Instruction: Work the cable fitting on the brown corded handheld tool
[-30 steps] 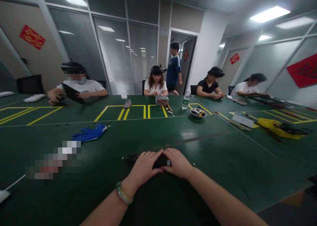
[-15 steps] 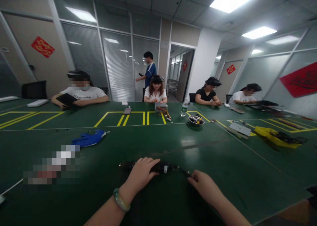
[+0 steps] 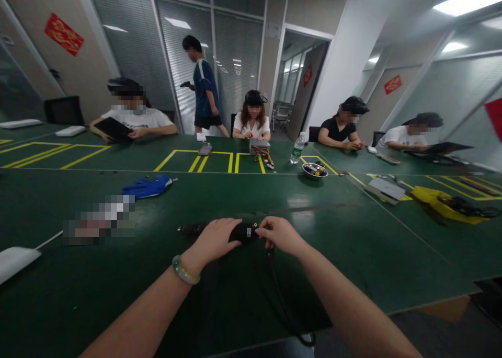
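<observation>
Our left hand (image 3: 214,239) lies over a long black cylindrical device (image 3: 239,233), its fingers curved across the top and its thumb along the near side, gripping the middle. The device rests crosswise on the green desk (image 3: 219,316) in front of us, with a small pale label (image 3: 249,232) near its right end. Our right hand (image 3: 283,236) is at that end, its fingers pinched together; the spot is small and dim, so we cannot tell whether they grip the dark cord (image 3: 276,282) or the tip of the device. The cord runs from just below those fingers towards the near edge of the desk. We wear a greenish bracelet (image 3: 185,270) on the left wrist.

Beyond our left hand lies a blue glove (image 3: 147,187), next to a blurred-out item (image 3: 100,219). Farther off, near one another, are a grey box (image 3: 257,146) with coloured wires, a clear bottle (image 3: 297,151) and a metal bowl (image 3: 315,177) of small parts. Four people sit across from us, and a person in blue (image 3: 205,89) is on foot behind them.
</observation>
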Available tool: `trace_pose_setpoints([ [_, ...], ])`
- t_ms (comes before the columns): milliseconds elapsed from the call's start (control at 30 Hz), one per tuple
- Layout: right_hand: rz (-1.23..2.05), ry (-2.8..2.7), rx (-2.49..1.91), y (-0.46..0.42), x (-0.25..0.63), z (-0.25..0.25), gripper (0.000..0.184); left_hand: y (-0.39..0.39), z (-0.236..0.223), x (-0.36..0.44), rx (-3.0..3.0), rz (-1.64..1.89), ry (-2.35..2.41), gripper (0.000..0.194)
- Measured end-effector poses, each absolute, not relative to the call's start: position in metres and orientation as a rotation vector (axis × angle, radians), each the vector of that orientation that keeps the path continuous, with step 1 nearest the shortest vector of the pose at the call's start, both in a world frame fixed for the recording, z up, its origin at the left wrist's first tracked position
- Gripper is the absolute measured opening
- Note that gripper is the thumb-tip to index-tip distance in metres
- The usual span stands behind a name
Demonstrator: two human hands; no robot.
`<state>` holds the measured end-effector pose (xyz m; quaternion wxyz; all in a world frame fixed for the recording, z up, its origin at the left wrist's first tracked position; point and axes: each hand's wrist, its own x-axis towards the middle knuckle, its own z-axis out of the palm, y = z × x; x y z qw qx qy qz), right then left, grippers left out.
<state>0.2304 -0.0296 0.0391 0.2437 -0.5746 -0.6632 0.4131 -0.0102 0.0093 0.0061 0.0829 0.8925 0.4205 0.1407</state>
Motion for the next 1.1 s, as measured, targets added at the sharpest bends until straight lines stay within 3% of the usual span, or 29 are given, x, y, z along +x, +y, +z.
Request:
trace_pose_setpoints([
  [100,1.067,-1.783,-1.531,-0.013,0.232,0.023,0.011,0.008,0.01,-0.001,2.696,0.476,1.235,0.065],
  [367,1.141,-1.542,-1.437,-0.004,0.279,-0.008,0.032,0.007,0.006,0.047,2.697,0.61,1.29,0.047],
  [533,0.909,-1.732,-1.664,-0.007,0.277,-0.006,0.023,0.008,0.005,0.05,2.721,0.514,1.278,0.033],
  [733,0.65,-1.938,-1.76,-0.011,0.266,-0.004,0.009,0.009,0.005,0.044,2.746,0.461,1.158,0.031],
  [1100,0.569,-2.062,-1.707,-0.012,0.261,-0.002,0.009,0.007,0.003,0.045,2.746,0.51,1.141,0.029],
])
